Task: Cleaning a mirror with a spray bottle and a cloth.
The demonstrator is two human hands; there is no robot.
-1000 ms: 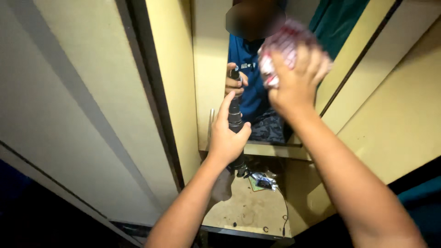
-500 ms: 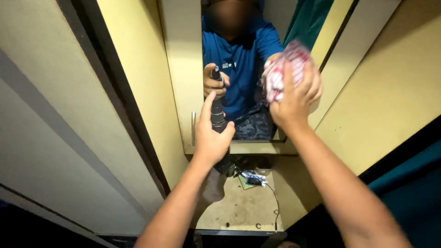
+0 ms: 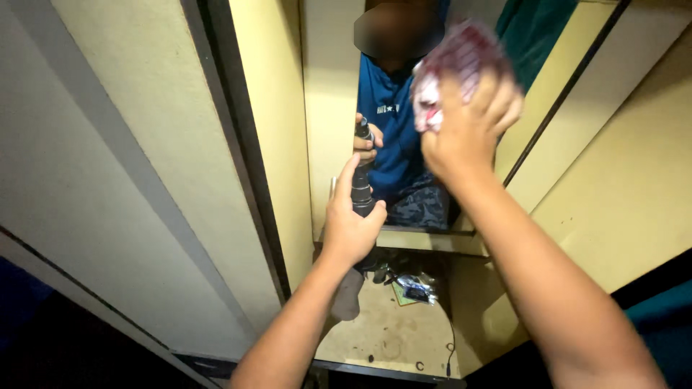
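the person stands at a mirror (image 3: 404, 180) set in a yellow cupboard (image 3: 267, 130). the right hand (image 3: 468, 130) is up high and squeezes a bunched red and white cloth (image 3: 450, 72) flat on the glass. the fingers are wrapped round the cloth, so that hand is closed on it. the left hand (image 3: 351, 227) is lower down. it holds a dark spray bottle (image 3: 360, 189) round its body, with the pointing finger stretched up along it toward the top. the top of the bottle is close to the glass, just left of the cloth.

it looks like the wiping step of cleaning the mirror is in hand: the cloth is on the glass and the bottle waits beside it. i cannot tell if the glass is wet.

the next move, i think, calls for a firm push on the cloth, so it does not slip out of the fingers. the bottle should stay clear of the cloth's way.

under the mirror is a little shelf (image 3: 382, 331) with a small shiny packet (image 3: 417, 288) and a thin black wire (image 3: 453, 338) on it. a pale round thing stands behind the left wrist, but i cannot tell what it is.
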